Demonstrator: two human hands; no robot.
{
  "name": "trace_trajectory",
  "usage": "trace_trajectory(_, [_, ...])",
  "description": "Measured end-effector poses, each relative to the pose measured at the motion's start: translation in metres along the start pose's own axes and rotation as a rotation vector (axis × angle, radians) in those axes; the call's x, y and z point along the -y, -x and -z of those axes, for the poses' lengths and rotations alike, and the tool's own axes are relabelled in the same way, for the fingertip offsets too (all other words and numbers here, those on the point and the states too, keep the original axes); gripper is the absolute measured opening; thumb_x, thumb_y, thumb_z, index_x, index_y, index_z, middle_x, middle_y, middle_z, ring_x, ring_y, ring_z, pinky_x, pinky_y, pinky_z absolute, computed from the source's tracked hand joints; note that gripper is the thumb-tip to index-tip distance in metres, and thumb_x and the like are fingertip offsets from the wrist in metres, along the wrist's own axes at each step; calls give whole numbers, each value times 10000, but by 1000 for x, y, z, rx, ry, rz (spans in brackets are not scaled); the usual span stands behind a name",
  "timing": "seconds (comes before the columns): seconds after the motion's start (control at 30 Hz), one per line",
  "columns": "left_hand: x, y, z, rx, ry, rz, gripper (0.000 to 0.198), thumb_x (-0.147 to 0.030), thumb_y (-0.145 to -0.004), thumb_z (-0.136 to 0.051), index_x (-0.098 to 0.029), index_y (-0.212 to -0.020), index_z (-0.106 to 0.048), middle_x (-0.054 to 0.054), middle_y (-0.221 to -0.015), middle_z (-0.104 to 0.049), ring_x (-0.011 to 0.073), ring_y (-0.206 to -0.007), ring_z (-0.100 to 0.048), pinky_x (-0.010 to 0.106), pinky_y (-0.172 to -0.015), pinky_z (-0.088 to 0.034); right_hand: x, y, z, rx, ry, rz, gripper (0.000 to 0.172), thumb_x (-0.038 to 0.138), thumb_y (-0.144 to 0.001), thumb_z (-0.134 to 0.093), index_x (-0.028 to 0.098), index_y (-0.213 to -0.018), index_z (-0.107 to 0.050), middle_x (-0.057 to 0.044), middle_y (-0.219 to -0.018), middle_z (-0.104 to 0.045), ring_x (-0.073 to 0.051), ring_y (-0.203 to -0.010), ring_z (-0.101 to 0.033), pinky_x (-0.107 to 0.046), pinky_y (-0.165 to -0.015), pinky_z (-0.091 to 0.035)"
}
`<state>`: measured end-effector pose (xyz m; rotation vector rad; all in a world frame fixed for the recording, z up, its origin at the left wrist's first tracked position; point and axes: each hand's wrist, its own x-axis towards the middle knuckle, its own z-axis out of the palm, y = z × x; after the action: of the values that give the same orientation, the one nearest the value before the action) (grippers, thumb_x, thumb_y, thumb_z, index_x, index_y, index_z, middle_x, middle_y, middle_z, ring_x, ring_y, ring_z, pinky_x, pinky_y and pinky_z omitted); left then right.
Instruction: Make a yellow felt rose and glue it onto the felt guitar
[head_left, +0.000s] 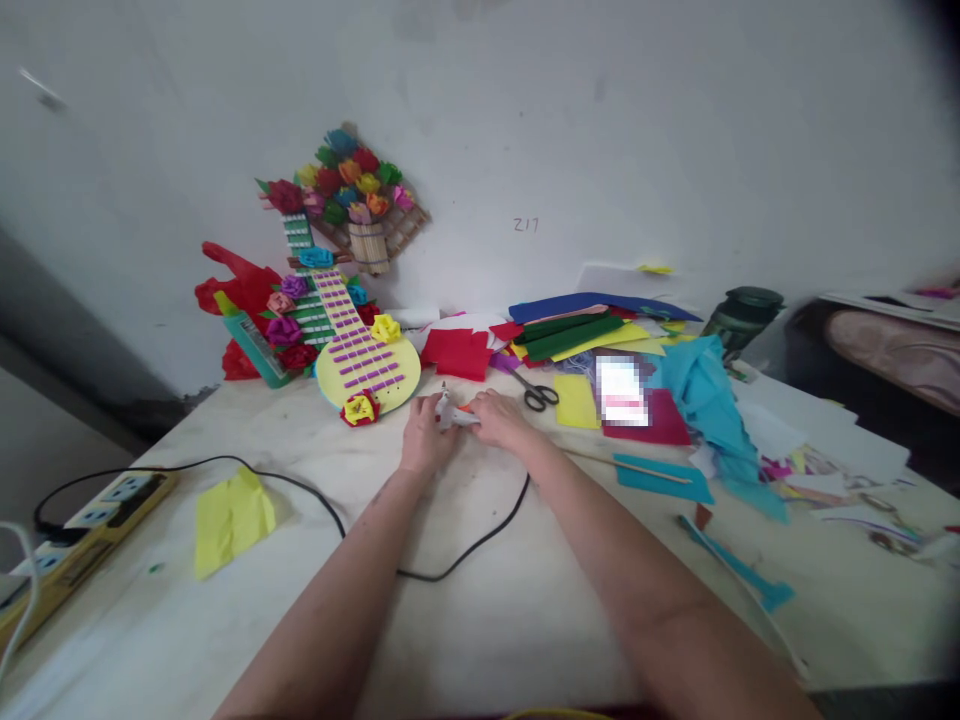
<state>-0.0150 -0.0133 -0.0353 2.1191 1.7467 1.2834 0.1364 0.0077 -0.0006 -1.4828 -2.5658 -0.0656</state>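
Note:
A small white glue gun [458, 415] with an orange part lies low over the middle of the table, between my two hands. My left hand [424, 436] is closed around its nozzle side. From the other end, my right hand [501, 420] closes on it near the orange part; my fingers hide much of its body. Just right of my right hand lie black-handled scissors [541, 397]. Left of my left hand, a yellow guitar-shaped craft [367, 365] with purple strips and paper flowers leans back. A black cord [480, 545] passes beneath my forearms.
A power strip [112, 515] and a yellow paper piece [234, 520] are at left. Behind stand a green glue bottle [256, 347] and a flower basket craft [367, 245]. Folded coloured papers [574, 335], a blurred-out patch, blue crepe paper [709, 400], a thin stick [637, 466] and scraps occupy the right.

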Motion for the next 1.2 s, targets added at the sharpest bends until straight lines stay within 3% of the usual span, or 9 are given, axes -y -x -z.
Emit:
trace_trajectory(0.37, [-9,-2,-3,-42,74,21,422,-282,-598,-633,-191,-993,-514,56,-972,-488,121,-666,-550,283,-639,-475,-13,2,12,9,-32,-9,284,365,-699,-500,213,-918,-599,-46,-884,-643,-197,-818,-573,-269,-654,-394])
trace_trajectory(0.5, [-15,-1,1,12,-67,180,375,-428,-590,-617,-163,-842,-534,63,-881,-540,148,-663,-555,282,-608,-441,-9,4,17,33,-22,-52,287,383,-699,-505,206,-899,-612,-54,-896,-649,-196,-829,-575,-264,-669,-389])
trace_trajectory(0.63, [-20,-2,10,109,-222,252,397,-555,-606,-544,-174,-715,-543,68,-741,-596,193,-688,-565,284,-596,-398,-5,6,22,-10,-21,-81,303,405,-716,-490,201,-903,-610,-60,-918,-648,-201,-852,-573,-268,-688,-391])
trace_trajectory(0.8, [-30,-4,16,147,-314,299,406,-563,-633,-497,-181,-742,-581,99,-792,-636,233,-749,-587,287,-584,-375,-4,10,23,-54,0,-73,338,411,-729,-462,186,-943,-598,-78,-920,-642,-211,-862,-572,-278,-698,-395])
trace_trajectory(1.03, [-36,-3,16,164,-392,258,381,-538,-677,-447,-184,-718,-582,107,-765,-635,247,-738,-588,296,-582,-363,-4,7,20,-46,-11,-82,354,397,-704,-483,193,-973,-586,-71,-941,-637,-208,-878,-566,-269,-714,-385])
trace_trajectory(1.2, [-30,-2,15,144,-368,175,336,-495,-693,-460,-176,-685,-566,93,-712,-619,208,-676,-572,273,-559,-340,-8,6,21,-44,-89,-56,312,419,-707,-504,198,-902,-605,-42,-874,-651,-178,-798,-578,-242,-657,-373])
